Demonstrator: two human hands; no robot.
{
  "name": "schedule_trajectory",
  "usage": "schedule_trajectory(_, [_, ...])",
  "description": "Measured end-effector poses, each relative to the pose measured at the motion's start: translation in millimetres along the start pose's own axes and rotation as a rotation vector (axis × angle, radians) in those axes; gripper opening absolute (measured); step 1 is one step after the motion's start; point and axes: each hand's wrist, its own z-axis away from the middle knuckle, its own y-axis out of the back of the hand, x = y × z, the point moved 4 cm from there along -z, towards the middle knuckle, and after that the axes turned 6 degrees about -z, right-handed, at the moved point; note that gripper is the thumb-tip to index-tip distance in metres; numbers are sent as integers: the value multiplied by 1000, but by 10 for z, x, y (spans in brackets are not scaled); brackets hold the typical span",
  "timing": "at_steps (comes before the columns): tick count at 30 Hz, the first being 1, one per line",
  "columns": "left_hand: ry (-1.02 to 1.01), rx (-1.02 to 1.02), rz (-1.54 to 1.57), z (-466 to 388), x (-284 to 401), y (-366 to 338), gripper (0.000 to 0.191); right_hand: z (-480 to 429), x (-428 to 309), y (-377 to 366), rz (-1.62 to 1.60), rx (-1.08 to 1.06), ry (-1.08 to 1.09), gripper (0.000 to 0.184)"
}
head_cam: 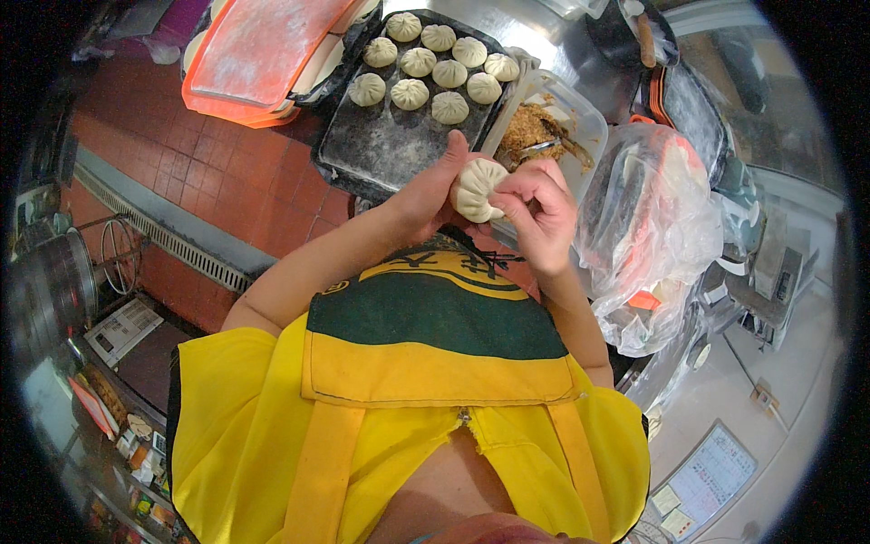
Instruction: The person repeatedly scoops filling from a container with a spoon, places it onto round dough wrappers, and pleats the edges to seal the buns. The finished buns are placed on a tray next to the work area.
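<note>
A pleated dough bun (478, 190) rests in my left hand (435, 183), whose thumb stands up beside it. My right hand (540, 214) pinches the bun's gathered edge between thumb and fingertips. Just beyond my hands lies a dark, floured tray (401, 146), with several pleated buns (418, 62) in rows on its far part. To the right of the tray sits a clear plastic tub (593, 112) of brown crumbly filling (527, 132). A metal utensil (540, 147) lies in the filling.
Orange-rimmed trays (245, 61) are stacked at the upper left. A clear plastic bag (652, 224) bulges beside my right forearm. At the upper right, a dark pan (605, 34) holds a wooden-handled tool (646, 41). Red floor tiles (224, 177) show at the left.
</note>
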Motion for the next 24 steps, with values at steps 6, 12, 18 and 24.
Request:
schedule_trajectory(6, [179, -170, 455, -81, -52, 27, 80, -43, 36, -138, 91, -188, 47, 25])
schedule_trajectory(12, [138, 98, 669, -77, -245, 285, 66, -64, 65, -484, 278, -258, 135, 68])
schedule_trajectory(18, [103, 175, 700, 76, -343, 743, 68, -138, 311, -953, 257, -413, 70, 71])
schedule_trajectory(24, [78, 344, 51, 137, -227, 1461, 70, 22, 1056, -1217, 125, -39, -297, 54])
